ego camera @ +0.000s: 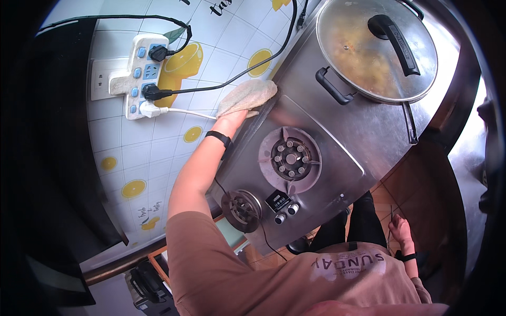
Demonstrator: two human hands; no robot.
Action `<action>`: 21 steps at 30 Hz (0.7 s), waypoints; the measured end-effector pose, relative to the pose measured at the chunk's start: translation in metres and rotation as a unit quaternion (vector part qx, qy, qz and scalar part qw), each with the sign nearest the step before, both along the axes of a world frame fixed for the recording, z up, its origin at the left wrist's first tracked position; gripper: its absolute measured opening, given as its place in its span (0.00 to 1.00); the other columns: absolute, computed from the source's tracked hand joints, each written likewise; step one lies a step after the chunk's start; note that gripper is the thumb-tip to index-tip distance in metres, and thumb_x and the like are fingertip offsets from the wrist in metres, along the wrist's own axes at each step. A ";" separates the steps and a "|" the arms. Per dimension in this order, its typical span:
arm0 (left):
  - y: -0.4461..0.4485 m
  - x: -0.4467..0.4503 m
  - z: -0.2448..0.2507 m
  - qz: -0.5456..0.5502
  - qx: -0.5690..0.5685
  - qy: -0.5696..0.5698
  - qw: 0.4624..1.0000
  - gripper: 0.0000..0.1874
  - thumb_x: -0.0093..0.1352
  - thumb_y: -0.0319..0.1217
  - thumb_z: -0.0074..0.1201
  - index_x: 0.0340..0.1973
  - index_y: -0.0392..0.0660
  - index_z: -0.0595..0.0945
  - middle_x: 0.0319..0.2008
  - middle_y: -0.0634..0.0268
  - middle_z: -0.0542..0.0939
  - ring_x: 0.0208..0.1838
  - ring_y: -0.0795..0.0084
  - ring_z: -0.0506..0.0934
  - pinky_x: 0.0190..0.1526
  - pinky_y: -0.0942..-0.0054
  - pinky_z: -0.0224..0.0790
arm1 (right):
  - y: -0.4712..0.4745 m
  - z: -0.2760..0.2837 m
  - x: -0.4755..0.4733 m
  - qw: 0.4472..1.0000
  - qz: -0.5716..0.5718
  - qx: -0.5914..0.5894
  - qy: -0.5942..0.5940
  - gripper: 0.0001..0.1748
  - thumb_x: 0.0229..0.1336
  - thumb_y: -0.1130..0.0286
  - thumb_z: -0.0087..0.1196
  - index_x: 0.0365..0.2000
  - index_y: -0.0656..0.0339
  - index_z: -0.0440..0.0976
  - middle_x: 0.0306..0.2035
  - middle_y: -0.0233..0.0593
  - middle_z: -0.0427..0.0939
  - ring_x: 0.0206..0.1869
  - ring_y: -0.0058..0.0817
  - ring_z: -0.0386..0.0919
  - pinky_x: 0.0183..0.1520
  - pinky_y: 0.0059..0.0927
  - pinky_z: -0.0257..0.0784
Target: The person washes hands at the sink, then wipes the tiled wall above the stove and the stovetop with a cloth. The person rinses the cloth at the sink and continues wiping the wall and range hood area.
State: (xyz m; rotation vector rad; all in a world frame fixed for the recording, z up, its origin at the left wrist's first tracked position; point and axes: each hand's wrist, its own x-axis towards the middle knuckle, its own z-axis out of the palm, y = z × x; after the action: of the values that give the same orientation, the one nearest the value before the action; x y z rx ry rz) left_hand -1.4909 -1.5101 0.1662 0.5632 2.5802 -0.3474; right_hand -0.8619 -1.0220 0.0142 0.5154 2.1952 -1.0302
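Observation:
My left hand (pixel 244 112) reaches across the gas stove to its back edge. It holds a pale beige cloth (pixel 247 96), which covers most of the hand and lies where the tiled wall meets the steel top. One fingertip shows below the cloth. Just in front is a large gas burner (pixel 290 159) with a ring-shaped pan support. My right hand (pixel 401 229) hangs low beside my right hip, its fingers curled. A thin dark strip shows at those fingertips; whether the hand grips it, I cannot tell.
A wide lidded pan (pixel 336 75) with food inside stands at upper right, its long handle jutting forward. A power strip (pixel 146 75) with several plugs hangs on the wall; black cables cross the tiles. A smaller burner (pixel 242 211) and control knobs (pixel 286 214) sit near me.

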 end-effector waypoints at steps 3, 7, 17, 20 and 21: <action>-0.035 0.031 0.024 0.021 -0.074 -0.055 0.996 0.26 0.79 0.45 0.52 0.67 0.46 0.79 0.69 0.54 0.79 0.72 0.55 0.75 0.74 0.58 0.66 | -0.001 -0.015 0.010 1.000 0.022 0.002 0.004 0.12 0.59 0.66 0.59 0.34 0.67 0.77 0.34 0.60 0.84 0.41 0.61 0.84 0.47 0.53 0.80; -0.063 0.067 0.041 0.043 -0.131 -0.079 0.987 0.26 0.79 0.46 0.52 0.67 0.46 0.79 0.69 0.54 0.78 0.73 0.56 0.75 0.75 0.58 0.66 | 0.003 -0.017 0.006 1.000 0.007 -0.003 0.008 0.12 0.59 0.66 0.59 0.34 0.67 0.76 0.35 0.60 0.84 0.42 0.61 0.84 0.48 0.53 0.80; 0.045 -0.008 0.080 0.028 -0.027 0.050 0.998 0.27 0.79 0.47 0.50 0.68 0.46 0.78 0.71 0.55 0.77 0.75 0.56 0.73 0.76 0.57 0.64 | 0.020 -0.008 -0.018 0.998 -0.042 0.032 0.024 0.11 0.58 0.67 0.59 0.35 0.66 0.78 0.36 0.60 0.85 0.43 0.59 0.85 0.51 0.52 0.81; 0.119 -0.057 0.071 0.027 0.088 0.126 0.988 0.27 0.79 0.47 0.50 0.68 0.47 0.78 0.72 0.55 0.77 0.75 0.56 0.73 0.77 0.57 0.64 | 0.016 -0.001 -0.024 0.999 -0.037 0.038 0.011 0.11 0.58 0.67 0.59 0.36 0.66 0.79 0.36 0.59 0.85 0.44 0.58 0.85 0.52 0.51 0.81; 0.141 -0.074 0.061 0.038 0.157 0.155 0.975 0.27 0.80 0.47 0.50 0.68 0.47 0.78 0.72 0.55 0.77 0.76 0.56 0.73 0.77 0.57 0.64 | 0.014 0.001 -0.022 0.999 -0.039 0.037 0.007 0.11 0.58 0.66 0.59 0.35 0.64 0.78 0.36 0.58 0.86 0.44 0.58 0.85 0.51 0.52 0.81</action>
State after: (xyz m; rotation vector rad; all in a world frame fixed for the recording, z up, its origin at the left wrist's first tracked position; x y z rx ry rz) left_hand -1.5645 -1.3695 0.2275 0.5502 2.9771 0.0040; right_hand -0.8841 -1.0079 0.0148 0.6332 2.2468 -0.9987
